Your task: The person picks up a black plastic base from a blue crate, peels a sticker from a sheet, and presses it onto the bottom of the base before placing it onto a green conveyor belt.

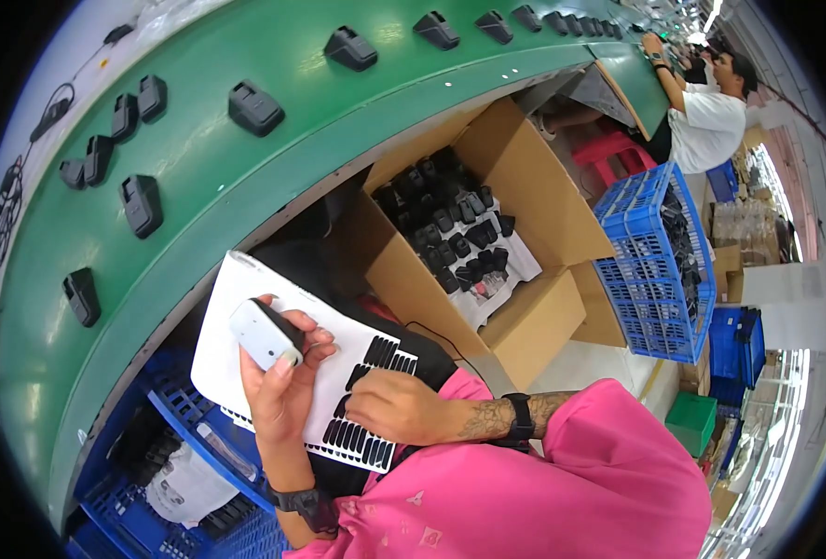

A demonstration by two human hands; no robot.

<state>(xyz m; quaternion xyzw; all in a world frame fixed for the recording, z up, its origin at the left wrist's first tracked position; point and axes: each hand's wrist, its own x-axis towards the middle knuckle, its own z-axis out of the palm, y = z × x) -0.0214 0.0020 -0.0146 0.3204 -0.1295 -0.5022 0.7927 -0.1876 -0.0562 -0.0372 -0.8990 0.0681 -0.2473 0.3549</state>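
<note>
In my left hand (280, 396) is a small black plastic housing (266, 334), its pale flat underside tilted up and my fingers wrapped round its edges. The housing resembles the charging cradles on the green line. Below it, a white sheet (278, 279) lies across my lap. Rows of black oblong adhesive pads (357, 443) cover the sheet's lower right part. My right hand (396, 405) rests over these rows with curled fingers, the fingertips at a pad. Whatever they pinch is hidden.
Black charging cradles (256, 108) stand spaced along the green conveyor (203, 186). An open carton (515, 158) of black parts sits beyond my lap. Blue crates (655, 270) flank me right and lower left. A person (711, 116) works farther along, near a red stool (608, 156).
</note>
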